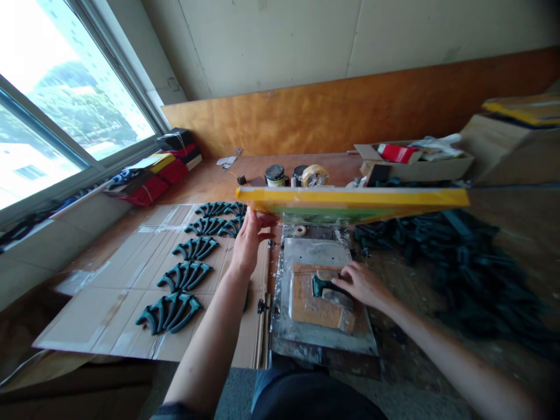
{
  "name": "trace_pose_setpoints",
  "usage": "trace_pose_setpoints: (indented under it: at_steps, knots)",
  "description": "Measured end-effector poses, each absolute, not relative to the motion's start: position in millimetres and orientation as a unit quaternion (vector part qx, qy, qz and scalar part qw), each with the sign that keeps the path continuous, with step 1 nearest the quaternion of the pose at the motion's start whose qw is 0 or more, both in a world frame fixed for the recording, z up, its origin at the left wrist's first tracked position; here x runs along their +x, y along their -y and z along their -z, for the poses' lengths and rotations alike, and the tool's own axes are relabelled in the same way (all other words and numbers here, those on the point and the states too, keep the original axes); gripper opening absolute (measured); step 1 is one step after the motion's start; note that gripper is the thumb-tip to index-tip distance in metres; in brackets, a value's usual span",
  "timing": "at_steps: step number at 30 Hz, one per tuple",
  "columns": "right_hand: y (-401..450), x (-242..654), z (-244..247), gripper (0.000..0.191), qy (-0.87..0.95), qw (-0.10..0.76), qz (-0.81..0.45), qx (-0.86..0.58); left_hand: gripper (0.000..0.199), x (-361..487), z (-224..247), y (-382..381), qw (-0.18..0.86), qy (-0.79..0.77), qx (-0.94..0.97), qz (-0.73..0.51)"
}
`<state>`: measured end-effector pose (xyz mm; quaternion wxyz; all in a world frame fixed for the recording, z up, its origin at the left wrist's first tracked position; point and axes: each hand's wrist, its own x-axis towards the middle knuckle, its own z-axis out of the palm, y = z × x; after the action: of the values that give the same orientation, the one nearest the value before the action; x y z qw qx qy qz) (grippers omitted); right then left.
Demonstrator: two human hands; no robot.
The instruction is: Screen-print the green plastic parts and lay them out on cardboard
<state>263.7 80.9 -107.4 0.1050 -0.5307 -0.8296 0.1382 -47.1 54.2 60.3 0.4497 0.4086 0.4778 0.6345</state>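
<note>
Both busy: left hand [248, 240] grips the yellow frame [354, 197] by its left end, right hand [361, 283] pinches the green part [321, 284] on the wood block [301, 300]; best seat the part flat and square, with the frame held clear of the right hand.

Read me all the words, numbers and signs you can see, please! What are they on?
None: no word, number, brand or sign can be read here.
Jar with the black lid: any print on its pale side is too small and blurred.
Red packet in the cardboard box: too blurred to read.
Yellow frame: no readable writing.
Dark green piece at the right hand: no readable mark.
</note>
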Motion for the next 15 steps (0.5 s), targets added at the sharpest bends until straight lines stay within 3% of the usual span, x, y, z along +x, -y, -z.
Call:
trace_pose_setpoints:
  at_steps: [4, 7, 9, 12, 15]
  knots:
    - [-47.7, 227.6, 107.3, 0.017, 0.822, 0.044, -0.134, -0.552, 0.057, -18.1, -29.8, -34.1, 0.465, -0.508, 0.335, -0.644]
    - [-22.2, 200.8, 83.7, 0.017, 0.784, 0.111, -0.161, -0.588, 0.065, 16.3, 22.0, 15.5, 0.649, -0.557, 0.277, -0.439]
    - [-2.2, 182.0, 71.5, 0.014, 0.806, 0.178, -0.149, -0.545, 0.064, 35.7, 51.8, 44.6, 0.713, -0.541, 0.212, -0.392]
    - [11.1, 177.5, 64.3, 0.007, 0.885, 0.19, -0.151, -0.397, 0.058, 36.9, 75.5, 62.6, 0.713, -0.527, 0.122, -0.446]
    - [-12.4, 238.3, 63.8, 0.021, 0.882, 0.133, -0.102, -0.441, 0.058, -10.5, 91.7, 59.9, 0.625, -0.611, 0.096, -0.475]
